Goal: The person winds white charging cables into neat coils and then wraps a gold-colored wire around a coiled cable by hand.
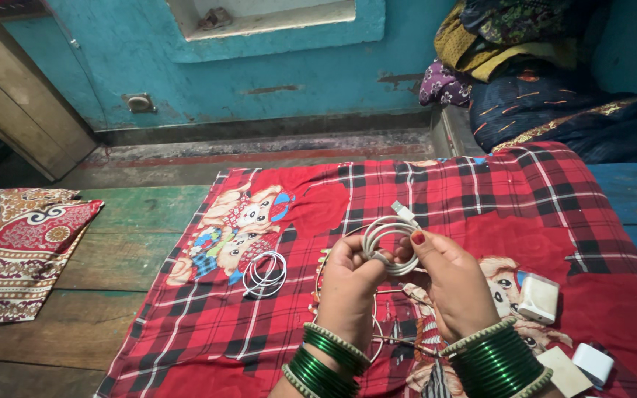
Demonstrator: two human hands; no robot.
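A white cable (386, 236) is wound into a small coil, and both my hands hold it above the red checked cloth (481, 191). My left hand (349, 284) grips the coil's lower left side. My right hand (447, 280) pinches its right side with the thumb on top. The cable's white plug (404, 212) sticks up from the coil. A second coiled white cable (263, 274) lies loose on the cloth to the left. Green bangles sit on both my wrists.
Two white charger blocks (539, 298) (593, 362) and a flat beige card (563, 372) lie on the cloth at the right. A patterned red cloth (16, 243) lies at the left on the wooden boards. Folded fabrics (540, 66) are piled at the back right against the blue wall.
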